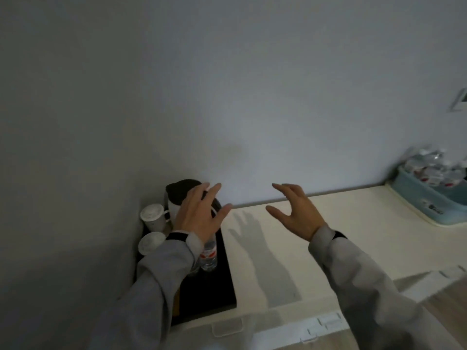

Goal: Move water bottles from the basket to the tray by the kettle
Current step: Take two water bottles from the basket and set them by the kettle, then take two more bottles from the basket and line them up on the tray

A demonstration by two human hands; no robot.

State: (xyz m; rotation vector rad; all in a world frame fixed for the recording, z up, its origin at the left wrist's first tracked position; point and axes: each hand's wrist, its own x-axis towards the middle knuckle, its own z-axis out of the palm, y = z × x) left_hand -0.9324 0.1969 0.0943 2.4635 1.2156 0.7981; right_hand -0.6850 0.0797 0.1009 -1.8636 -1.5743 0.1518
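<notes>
Cream-white counter (pixel 328 223) running along a grey wall, black tray (pixel 214 289) lying at its left end in the corner, pale blue basket (pixel 427 198) of water bottles resting at its far right end, well apart from the tray

Matt black tray (pixel 222 286), clear plastic bottle (pixel 209 256) — pale-blue plastic basket (pixel 424 198)

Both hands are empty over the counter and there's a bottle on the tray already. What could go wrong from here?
1. The left hand hovers over the water bottle on the black tray; pulling back low might tip it.
2. The kettle and two lidded cups crowd the tray's far end, so later bottles have little room.
3. The blue basket sits far right, a long reach.
</notes>
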